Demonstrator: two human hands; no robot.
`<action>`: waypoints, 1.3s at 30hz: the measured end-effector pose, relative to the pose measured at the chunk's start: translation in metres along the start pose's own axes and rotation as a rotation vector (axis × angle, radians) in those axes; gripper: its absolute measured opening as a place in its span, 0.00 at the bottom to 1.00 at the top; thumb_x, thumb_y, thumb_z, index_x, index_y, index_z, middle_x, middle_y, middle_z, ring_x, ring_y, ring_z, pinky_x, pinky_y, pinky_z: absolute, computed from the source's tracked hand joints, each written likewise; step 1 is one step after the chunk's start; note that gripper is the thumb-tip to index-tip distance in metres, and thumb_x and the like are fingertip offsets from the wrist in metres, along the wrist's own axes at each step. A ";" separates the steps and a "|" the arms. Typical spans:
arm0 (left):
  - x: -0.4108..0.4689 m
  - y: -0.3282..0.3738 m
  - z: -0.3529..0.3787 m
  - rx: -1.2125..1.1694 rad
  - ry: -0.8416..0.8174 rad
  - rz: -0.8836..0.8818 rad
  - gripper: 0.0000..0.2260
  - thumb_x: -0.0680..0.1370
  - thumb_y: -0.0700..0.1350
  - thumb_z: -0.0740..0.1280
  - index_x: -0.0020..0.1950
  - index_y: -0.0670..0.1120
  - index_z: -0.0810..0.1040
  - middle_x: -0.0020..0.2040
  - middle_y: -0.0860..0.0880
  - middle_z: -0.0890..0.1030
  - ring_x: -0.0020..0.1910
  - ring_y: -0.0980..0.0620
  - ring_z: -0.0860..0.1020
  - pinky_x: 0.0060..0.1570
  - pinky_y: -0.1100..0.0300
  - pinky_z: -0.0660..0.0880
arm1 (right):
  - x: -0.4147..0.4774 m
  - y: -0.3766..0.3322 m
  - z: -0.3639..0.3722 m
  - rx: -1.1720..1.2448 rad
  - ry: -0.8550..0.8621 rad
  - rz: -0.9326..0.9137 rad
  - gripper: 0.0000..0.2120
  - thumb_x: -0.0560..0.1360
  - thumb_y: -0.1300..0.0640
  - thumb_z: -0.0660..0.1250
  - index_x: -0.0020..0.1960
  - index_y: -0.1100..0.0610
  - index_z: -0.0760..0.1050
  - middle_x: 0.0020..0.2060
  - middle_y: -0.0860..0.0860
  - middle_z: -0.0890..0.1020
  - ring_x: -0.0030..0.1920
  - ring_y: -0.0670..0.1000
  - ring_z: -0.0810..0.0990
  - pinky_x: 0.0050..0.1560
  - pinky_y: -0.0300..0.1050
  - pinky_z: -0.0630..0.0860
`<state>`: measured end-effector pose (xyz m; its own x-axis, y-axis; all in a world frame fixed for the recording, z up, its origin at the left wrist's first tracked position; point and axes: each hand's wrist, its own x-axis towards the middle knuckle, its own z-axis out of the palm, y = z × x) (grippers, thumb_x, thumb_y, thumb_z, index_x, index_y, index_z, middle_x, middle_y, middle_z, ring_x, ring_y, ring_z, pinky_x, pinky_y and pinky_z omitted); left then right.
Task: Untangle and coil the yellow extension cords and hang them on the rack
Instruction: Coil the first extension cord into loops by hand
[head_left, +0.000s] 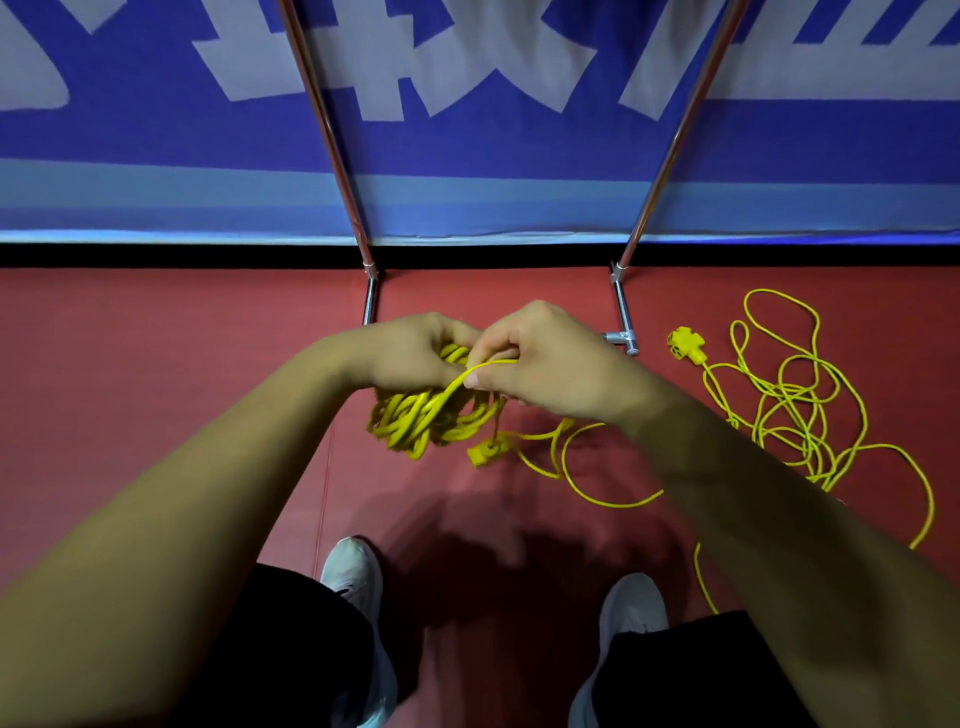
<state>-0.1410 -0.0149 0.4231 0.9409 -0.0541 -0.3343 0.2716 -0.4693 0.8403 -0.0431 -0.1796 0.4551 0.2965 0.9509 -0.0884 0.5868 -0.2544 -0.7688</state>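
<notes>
yellow rubber-sheathed extension cord was held as a loose coiled bundle (431, 415) in front of the body, above the red floor (156, 364) and just short of the feet of the chrome tube rack (370, 301). the left hand (415, 353) was curled round the top of the bundle, fingers closed on its loops. the right hand (545, 364) was set close beside it, thumb and forefinger pinched on a single free strand (457, 387). the strand's long axis slanted from those fingers down towards the lower left, across the front of the bundle. the next wrap was therefore judged to fall to the right hand, carried round the loops gripped by the left. a flat yellow plug (485, 453) was seen below the bundle, its tail trailing off rightward. a second, thinner yellow cord (795, 410) lay uncoiled well apart to the right, ending in a yellow socket block (685, 345) near the rack's right foot. open room was left to the left of the hands; the rack's uprights stood just beyond them.
</notes>
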 end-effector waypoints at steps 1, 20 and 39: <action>-0.001 -0.001 -0.001 -0.026 -0.032 -0.015 0.06 0.72 0.49 0.70 0.44 0.60 0.83 0.38 0.54 0.80 0.37 0.58 0.75 0.44 0.59 0.76 | 0.000 -0.001 -0.001 -0.008 0.015 -0.004 0.03 0.71 0.58 0.74 0.40 0.57 0.84 0.25 0.46 0.77 0.26 0.40 0.73 0.29 0.34 0.68; -0.010 0.009 -0.008 -0.162 0.051 0.090 0.20 0.69 0.35 0.70 0.61 0.45 0.77 0.48 0.37 0.80 0.42 0.51 0.78 0.45 0.56 0.77 | 0.004 0.049 -0.037 0.019 -0.047 0.135 0.10 0.71 0.56 0.76 0.36 0.55 0.76 0.22 0.44 0.70 0.25 0.45 0.65 0.26 0.39 0.63; -0.005 0.013 0.000 -0.839 -0.054 0.231 0.29 0.66 0.36 0.64 0.68 0.46 0.72 0.36 0.37 0.74 0.26 0.48 0.72 0.31 0.60 0.72 | 0.004 0.096 -0.034 0.369 0.285 0.246 0.10 0.78 0.55 0.68 0.44 0.61 0.80 0.28 0.53 0.74 0.26 0.47 0.72 0.29 0.37 0.70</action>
<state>-0.1419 -0.0206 0.4354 0.9856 -0.1198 -0.1189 0.1549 0.3619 0.9192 0.0402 -0.2066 0.4029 0.6158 0.7719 -0.1580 0.1845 -0.3363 -0.9235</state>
